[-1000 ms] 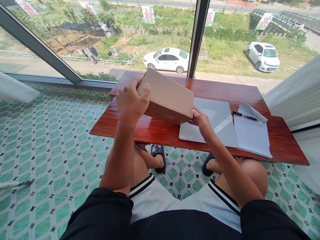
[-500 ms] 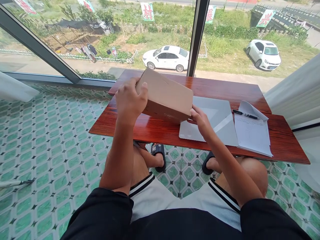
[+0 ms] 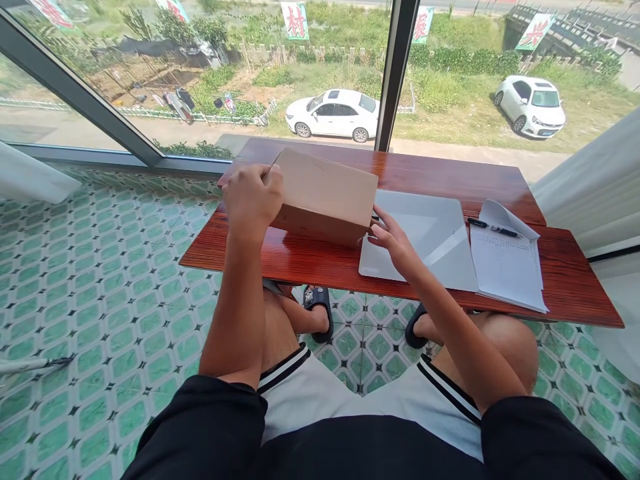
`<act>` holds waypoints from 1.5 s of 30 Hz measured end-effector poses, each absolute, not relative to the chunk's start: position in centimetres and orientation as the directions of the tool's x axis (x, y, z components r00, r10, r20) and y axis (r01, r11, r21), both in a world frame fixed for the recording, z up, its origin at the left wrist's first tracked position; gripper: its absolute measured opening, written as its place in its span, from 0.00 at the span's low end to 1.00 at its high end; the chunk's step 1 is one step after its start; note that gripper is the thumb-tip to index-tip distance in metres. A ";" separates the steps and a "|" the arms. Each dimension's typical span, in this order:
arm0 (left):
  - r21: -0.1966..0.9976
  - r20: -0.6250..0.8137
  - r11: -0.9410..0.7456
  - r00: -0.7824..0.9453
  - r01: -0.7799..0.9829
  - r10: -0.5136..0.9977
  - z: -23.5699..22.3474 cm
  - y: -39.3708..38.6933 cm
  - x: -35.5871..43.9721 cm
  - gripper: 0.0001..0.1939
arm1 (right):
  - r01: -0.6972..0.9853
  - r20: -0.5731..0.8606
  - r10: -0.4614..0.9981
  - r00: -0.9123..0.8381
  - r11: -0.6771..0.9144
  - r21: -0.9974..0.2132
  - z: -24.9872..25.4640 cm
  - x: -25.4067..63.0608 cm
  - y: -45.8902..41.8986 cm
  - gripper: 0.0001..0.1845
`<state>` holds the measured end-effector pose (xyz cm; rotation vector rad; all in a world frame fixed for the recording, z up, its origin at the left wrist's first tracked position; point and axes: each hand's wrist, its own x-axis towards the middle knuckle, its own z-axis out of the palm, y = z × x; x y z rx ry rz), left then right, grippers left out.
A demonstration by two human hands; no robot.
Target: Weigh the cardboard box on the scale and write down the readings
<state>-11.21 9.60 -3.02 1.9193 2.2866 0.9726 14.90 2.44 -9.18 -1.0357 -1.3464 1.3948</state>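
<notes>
A brown cardboard box [image 3: 327, 193] rests tilted on the red wooden table [image 3: 320, 263], in front of me. My left hand [image 3: 251, 200] is closed round the box's left end, fingers wrapped over its top edge. My right hand [image 3: 393, 241] touches the box's lower right corner with its fingertips, the fingers partly spread over a closed silver laptop [image 3: 425, 233].
To the right of the laptop lies an open notebook [image 3: 505, 267] with a black pen [image 3: 493, 229] on its top. The table stands against a large window with a dark post [image 3: 395, 73]. Green patterned tiles [image 3: 100, 280] cover the floor; my knees and sandals are under the table.
The box has come down and lies flatter on the table. My left hand slid to the box's left end; my right hand loosened to a fingertip touch at the corner.
</notes>
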 end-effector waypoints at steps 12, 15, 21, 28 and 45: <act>0.455 0.352 0.080 -0.262 0.887 0.898 -4.5 10.7 -11.9 0.22 | -0.106 0.107 0.930 -0.352 0.074 -0.992 -10.2 14.5 2.5 0.45; 0.443 0.333 0.098 -0.265 0.891 0.905 -4.8 11.0 -12.1 0.27 | -0.127 0.138 0.915 -0.378 0.096 -0.987 -10.3 14.4 2.6 0.44; 0.430 0.276 0.120 -0.257 0.895 0.926 -4.9 11.1 -12.2 0.41 | -0.099 0.133 0.909 -0.394 0.102 -0.990 -10.3 14.3 2.5 0.44; 0.439 0.194 0.161 -0.268 0.884 0.944 -4.2 10.6 -11.9 0.44 | -0.033 0.092 0.929 -0.358 0.086 -0.996 -10.7 14.3 2.5 0.44; 0.224 0.655 -0.234 0.031 0.946 0.755 0.2 3.7 -5.0 0.25 | 0.165 0.189 0.979 -0.076 0.199 -0.966 -8.6 17.1 2.4 0.28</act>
